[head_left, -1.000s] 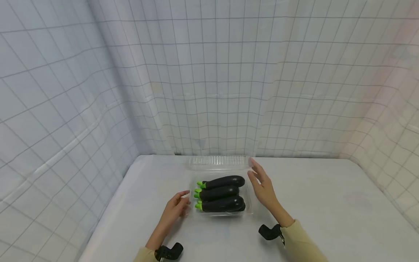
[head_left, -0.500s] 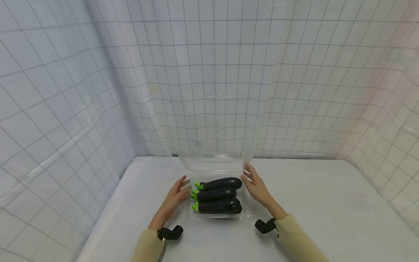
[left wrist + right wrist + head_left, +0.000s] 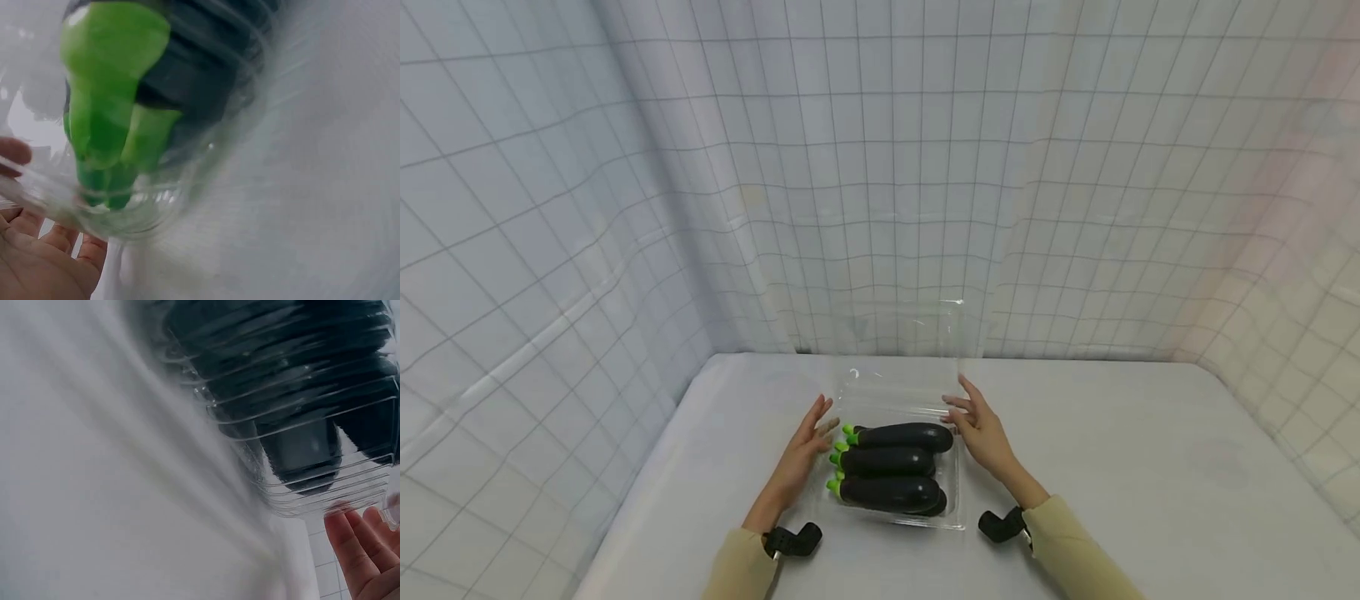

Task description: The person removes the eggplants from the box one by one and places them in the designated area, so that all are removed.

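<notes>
A clear plastic clamshell box [image 3: 951, 500] holds several dark eggplants [image 3: 887, 460] with green stem ends pointing left. Its clear lid [image 3: 895, 321] stands raised at the back. My left hand [image 3: 799, 454] is at the box's left end, fingers loosely extended toward the rim; in the left wrist view, its fingers [image 3: 59, 240] lie right by the clear wall, below the green stems [image 3: 106, 94]. At the other end, my right hand [image 3: 985, 433] has its fingers spread close to the hinge side; fingertips [image 3: 340, 515] meet the ribbed plastic in the right wrist view.
The box stands on a white-covered table [image 3: 1112, 467]. Behind and on both sides hang white grid-patterned curtains [image 3: 887, 167]. Each wrist wears a black camera mount [image 3: 801, 540].
The lid has swung from low at the back to nearly upright. The box with the eggplants has come nearer to me and turned slightly. Both hands have stayed at its ends.
</notes>
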A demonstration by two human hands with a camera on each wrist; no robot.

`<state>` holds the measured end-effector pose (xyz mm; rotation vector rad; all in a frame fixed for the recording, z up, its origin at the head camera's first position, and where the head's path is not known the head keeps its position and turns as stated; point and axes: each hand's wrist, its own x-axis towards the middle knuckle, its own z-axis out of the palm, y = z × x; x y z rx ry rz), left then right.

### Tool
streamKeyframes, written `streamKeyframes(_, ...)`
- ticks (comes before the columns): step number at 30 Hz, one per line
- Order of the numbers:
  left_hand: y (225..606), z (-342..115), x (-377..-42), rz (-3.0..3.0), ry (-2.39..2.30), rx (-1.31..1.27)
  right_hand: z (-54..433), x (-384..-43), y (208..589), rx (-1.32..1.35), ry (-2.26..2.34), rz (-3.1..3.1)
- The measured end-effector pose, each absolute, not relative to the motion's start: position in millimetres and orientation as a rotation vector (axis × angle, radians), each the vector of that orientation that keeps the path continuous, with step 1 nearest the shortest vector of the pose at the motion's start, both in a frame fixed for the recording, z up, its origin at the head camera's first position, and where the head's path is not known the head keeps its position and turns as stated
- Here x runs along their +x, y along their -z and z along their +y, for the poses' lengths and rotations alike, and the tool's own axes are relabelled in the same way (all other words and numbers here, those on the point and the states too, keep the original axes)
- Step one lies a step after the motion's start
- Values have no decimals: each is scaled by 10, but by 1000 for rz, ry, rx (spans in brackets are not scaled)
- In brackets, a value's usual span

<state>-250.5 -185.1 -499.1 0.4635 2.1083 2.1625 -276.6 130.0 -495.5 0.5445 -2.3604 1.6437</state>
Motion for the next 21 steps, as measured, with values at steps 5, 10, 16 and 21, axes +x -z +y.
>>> streamKeyframes(5,4983,-1802,-2461,2154,-2119,442,1267,-2680,4821,554,-1730,-2375)
streamKeyframes(10,4971,-1766,-2430,2145,-2159,433,1263,-2675,4728,518,-1828,-2425)
streamKeyframes(16,5027,-1736,-2448,2147,-2223,388,1305,-2800,4862,494,-1853,-2484)
streamKeyframes(21,5022,-1718,-2490,2127,-2246,371,1303,-2844,4945,436,-1895,-2459)
